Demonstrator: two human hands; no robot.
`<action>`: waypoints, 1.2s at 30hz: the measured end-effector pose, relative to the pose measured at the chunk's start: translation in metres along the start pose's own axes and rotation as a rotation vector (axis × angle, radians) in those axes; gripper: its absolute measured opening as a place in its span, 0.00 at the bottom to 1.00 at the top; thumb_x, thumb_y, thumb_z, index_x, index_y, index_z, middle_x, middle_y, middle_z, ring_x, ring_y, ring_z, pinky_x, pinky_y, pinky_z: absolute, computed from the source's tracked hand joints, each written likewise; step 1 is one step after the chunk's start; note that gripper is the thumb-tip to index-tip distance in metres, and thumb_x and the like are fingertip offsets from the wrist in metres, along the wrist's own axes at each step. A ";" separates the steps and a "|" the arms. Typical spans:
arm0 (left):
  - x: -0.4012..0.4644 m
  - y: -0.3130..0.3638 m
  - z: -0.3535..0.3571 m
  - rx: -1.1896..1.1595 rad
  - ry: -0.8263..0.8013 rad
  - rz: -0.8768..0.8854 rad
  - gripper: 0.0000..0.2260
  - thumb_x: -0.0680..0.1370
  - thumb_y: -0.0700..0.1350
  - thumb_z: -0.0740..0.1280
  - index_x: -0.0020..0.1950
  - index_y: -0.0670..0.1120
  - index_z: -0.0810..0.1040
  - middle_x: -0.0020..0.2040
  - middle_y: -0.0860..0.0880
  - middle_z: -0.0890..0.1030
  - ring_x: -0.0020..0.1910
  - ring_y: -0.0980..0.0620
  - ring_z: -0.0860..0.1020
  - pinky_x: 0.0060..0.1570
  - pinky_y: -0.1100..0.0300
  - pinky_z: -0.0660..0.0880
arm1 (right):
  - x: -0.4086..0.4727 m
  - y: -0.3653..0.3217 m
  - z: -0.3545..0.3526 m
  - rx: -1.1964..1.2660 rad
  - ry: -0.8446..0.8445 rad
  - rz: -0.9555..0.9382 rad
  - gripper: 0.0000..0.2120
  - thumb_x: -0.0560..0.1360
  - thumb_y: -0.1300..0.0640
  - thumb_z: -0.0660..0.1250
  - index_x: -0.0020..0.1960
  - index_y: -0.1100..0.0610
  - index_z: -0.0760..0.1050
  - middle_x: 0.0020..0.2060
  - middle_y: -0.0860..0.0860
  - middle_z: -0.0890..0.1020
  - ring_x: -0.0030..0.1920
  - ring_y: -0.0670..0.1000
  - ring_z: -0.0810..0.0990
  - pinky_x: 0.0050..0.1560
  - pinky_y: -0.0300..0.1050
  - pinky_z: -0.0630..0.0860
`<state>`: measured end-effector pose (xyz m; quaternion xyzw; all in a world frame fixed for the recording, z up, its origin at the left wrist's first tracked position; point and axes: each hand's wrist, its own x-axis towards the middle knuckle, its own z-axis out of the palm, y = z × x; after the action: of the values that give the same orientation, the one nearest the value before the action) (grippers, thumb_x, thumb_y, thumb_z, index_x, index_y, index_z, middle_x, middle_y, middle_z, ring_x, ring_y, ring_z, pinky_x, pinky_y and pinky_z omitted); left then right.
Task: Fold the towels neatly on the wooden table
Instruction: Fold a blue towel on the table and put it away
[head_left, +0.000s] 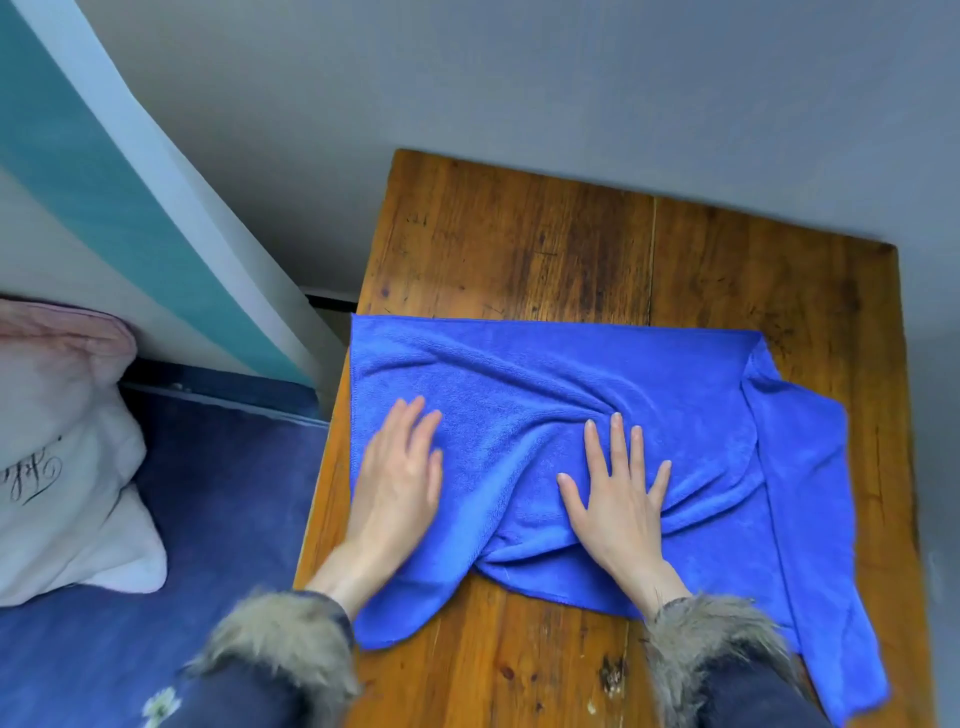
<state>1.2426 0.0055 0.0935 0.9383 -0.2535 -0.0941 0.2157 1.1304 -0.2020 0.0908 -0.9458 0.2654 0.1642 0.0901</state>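
Observation:
A blue towel lies spread and wrinkled across the wooden table. Folds bunch up in its middle, and a doubled layer runs down its right side to the table's near edge. My left hand rests flat on the towel's left part, fingers straight and together. My right hand presses flat on the towel's middle with fingers spread, right beside the creases. Both wrists wear dark sleeves with fur cuffs.
The table stands against a grey wall. To its left is a bed with a dark blue cover and a white-and-pink pillow. The far half of the table shows bare wood.

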 end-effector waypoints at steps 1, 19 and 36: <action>-0.011 0.000 0.011 0.057 -0.081 0.041 0.21 0.77 0.49 0.54 0.67 0.42 0.69 0.69 0.41 0.69 0.70 0.41 0.65 0.66 0.45 0.66 | -0.001 -0.002 0.000 0.003 0.022 -0.016 0.34 0.73 0.37 0.44 0.75 0.50 0.55 0.76 0.51 0.51 0.76 0.54 0.45 0.69 0.70 0.49; 0.006 -0.043 -0.018 0.304 -0.164 0.177 0.26 0.76 0.56 0.53 0.72 0.46 0.60 0.74 0.41 0.62 0.73 0.40 0.59 0.68 0.41 0.58 | -0.043 -0.020 0.006 0.023 0.272 -0.284 0.28 0.70 0.41 0.58 0.67 0.51 0.66 0.69 0.54 0.66 0.70 0.56 0.62 0.68 0.64 0.57; -0.091 -0.053 -0.011 0.230 -0.470 0.181 0.29 0.76 0.67 0.46 0.75 0.57 0.54 0.77 0.53 0.52 0.76 0.50 0.47 0.72 0.53 0.42 | -0.085 -0.030 0.024 0.032 0.010 -0.531 0.08 0.65 0.57 0.73 0.36 0.52 0.73 0.34 0.48 0.72 0.35 0.52 0.73 0.33 0.44 0.68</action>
<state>1.1910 0.0980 0.0850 0.8826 -0.3884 -0.2601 0.0505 1.0716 -0.1303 0.1014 -0.9815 0.0111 0.1258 0.1438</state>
